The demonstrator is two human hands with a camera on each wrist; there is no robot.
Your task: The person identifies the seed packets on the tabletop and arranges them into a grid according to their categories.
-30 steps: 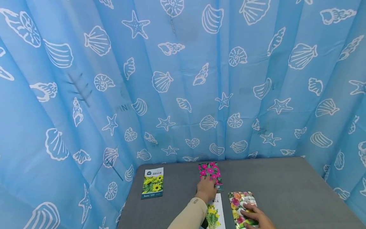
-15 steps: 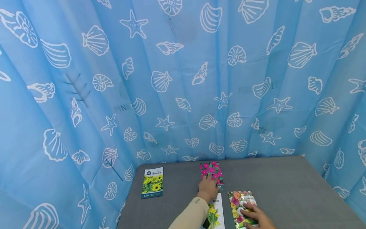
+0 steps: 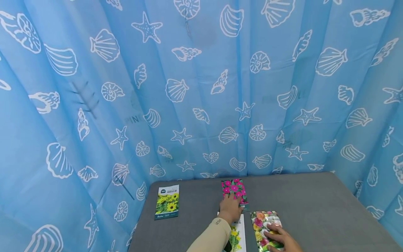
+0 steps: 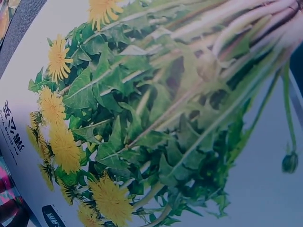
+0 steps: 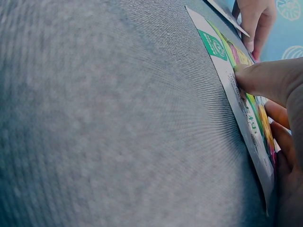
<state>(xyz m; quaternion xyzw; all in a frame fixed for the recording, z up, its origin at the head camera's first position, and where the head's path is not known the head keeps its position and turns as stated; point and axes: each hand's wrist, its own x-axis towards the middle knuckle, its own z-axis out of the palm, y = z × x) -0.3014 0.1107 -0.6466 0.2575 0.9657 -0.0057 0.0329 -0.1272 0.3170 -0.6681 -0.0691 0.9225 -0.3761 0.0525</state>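
My left hand (image 3: 231, 209) rests with outstretched fingers on the lower part of a seed packet with pink flowers (image 3: 233, 187), which lies flat near the table's back edge. Below that hand a white dandelion seed packet (image 3: 240, 238) is partly covered by the wrist and sleeve; its yellow dandelion picture (image 4: 142, 118) fills the left wrist view. To the right, my right hand (image 3: 283, 239) lies with spread fingers over a packet with multicoloured roses (image 3: 259, 224). In the right wrist view the thumb (image 5: 265, 80) touches that packet's face near its white edge (image 5: 246, 125).
A packet with yellow flowers (image 3: 167, 202) lies apart at the table's left. The grey cloth-covered table (image 3: 327, 206) extends to the right of the hands. A blue curtain with white shells (image 3: 201, 87) hangs behind and along the sides.
My left hand and the pink-flower packet have shifted slightly to the right together. The right hand stays on the rose packet. The head view has turned very slightly.
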